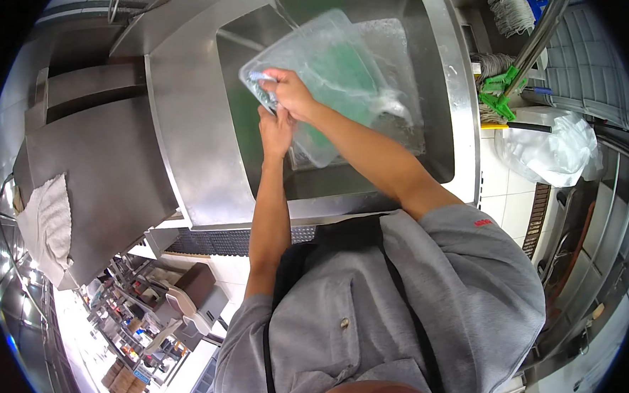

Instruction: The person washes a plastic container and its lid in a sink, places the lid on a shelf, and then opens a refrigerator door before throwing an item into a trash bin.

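Container of clear, rectangular plastic tilts inside grey steel sink, twelve o'clock. Left hand grips its rim; right hand pinches an apparent blue-and-white scrubber. Hold wet rim firmly against slipping; scrub corners with even pressure.

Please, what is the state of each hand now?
Left hand: closed, holding the clear plastic container.
Right hand: closed on a small blue-and-white item, too unclear to name.
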`<state>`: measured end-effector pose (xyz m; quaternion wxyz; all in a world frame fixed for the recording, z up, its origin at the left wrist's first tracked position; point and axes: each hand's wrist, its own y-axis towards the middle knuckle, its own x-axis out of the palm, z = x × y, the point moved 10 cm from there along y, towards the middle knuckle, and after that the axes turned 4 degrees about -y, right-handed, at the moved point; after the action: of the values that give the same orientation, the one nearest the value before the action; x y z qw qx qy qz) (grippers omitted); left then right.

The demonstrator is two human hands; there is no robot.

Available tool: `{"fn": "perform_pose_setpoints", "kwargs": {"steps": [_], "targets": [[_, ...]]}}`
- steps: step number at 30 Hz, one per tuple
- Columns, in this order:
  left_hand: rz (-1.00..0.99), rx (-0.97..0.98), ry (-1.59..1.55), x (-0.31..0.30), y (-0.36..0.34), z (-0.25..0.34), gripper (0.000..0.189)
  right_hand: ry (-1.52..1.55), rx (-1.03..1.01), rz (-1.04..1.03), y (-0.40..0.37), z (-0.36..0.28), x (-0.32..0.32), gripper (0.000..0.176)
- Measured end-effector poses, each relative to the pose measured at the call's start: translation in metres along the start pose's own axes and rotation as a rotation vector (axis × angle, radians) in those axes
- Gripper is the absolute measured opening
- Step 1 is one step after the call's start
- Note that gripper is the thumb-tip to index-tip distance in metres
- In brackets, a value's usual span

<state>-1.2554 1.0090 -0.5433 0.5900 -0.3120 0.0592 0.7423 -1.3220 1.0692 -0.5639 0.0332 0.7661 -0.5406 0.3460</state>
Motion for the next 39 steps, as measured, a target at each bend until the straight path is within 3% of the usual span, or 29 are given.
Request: {"fn": "perform_pose_setpoints", "kwargs": {"steps": [1,3,4,8,10,11,13,14,15,17,20,22,23,25,29,32,34,37,39], "targets": [[0.003,-0.008,0.001,-0.001,0.003,-0.011,0.044,0.002,0.008,-0.003,-0.009,0.005,0.002,0.014],[0.211,0.215,-0.071,-0.021,0.006,-0.009,0.050,0.053,-0.060,-0.044,-0.025,0.015,0.008,0.019],[0.226,0.155,-0.334,-0.022,0.007,-0.021,0.054,-0.065,-0.110,-0.090,-0.032,0.019,0.008,0.023],[0.314,0.069,-0.485,-0.033,0.000,-0.007,0.051,-0.286,-0.145,-0.058,-0.062,0.029,-0.005,0.022],[0.339,-0.220,-0.711,-0.032,-0.004,-0.027,0.047,-0.866,-0.064,-0.162,-0.078,0.043,-0.005,0.023],[0.341,-0.225,-0.713,-0.036,-0.001,-0.028,0.047,-0.869,-0.059,-0.165,-0.084,0.044,-0.012,0.023],[0.316,-0.162,-0.581,-0.045,0.001,-0.026,0.046,-1.271,-0.107,-0.428,-0.111,0.064,-0.004,0.023],[0.310,-0.156,-0.556,-0.044,0.000,-0.022,0.041,-1.296,-0.313,-0.408,-0.120,0.052,0.003,0.020],[0.314,-0.167,-0.559,-0.041,0.000,-0.021,0.041,-1.297,-0.304,-0.417,-0.118,0.053,-0.001,0.020],[0.357,-0.171,-0.517,-0.041,-0.005,-0.023,0.034,-1.489,-0.340,-0.681,-0.120,0.069,0.005,0.017],[0.368,-0.170,-0.567,-0.044,-0.009,-0.028,0.031,-1.705,-0.365,-0.562,-0.099,0.071,-0.044,0.017],[0.314,-0.197,-0.539,-0.045,-0.011,-0.029,0.030,-1.891,-0.076,-0.550,-0.083,0.067,-0.092,0.016],[0.256,-0.223,-0.507,-0.044,-0.012,-0.029,0.029,-1.891,-0.079,-0.554,-0.081,0.069,-0.107,0.016],[0.216,-0.213,-0.506,-0.047,-0.013,-0.027,0.029,-2.090,-0.477,-0.567,-0.081,0.064,-0.113,0.011],[0.163,-0.238,-0.487,-0.049,-0.006,-0.023,0.030,-2.230,-0.580,-0.731,-0.071,0.060,-0.117,0.010],[0.190,-0.249,-0.448,-0.059,0.002,-0.021,0.028,-2.327,-0.643,-0.656,-0.043,0.044,-0.117,0.014],[0.183,-0.258,-0.425,-0.064,0.009,-0.022,0.026,-2.370,-0.906,-0.574,-0.020,0.031,-0.113,0.015],[0.129,-0.268,-0.368,-0.062,0.014,-0.022,0.023,-2.384,-1.041,-0.425,0.006,-0.004,-0.093,0.014],[0.088,-0.264,-0.332,-0.055,0.013,-0.025,0.022,-2.443,-1.011,-0.388,0.024,-0.023,-0.085,0.014]]}}
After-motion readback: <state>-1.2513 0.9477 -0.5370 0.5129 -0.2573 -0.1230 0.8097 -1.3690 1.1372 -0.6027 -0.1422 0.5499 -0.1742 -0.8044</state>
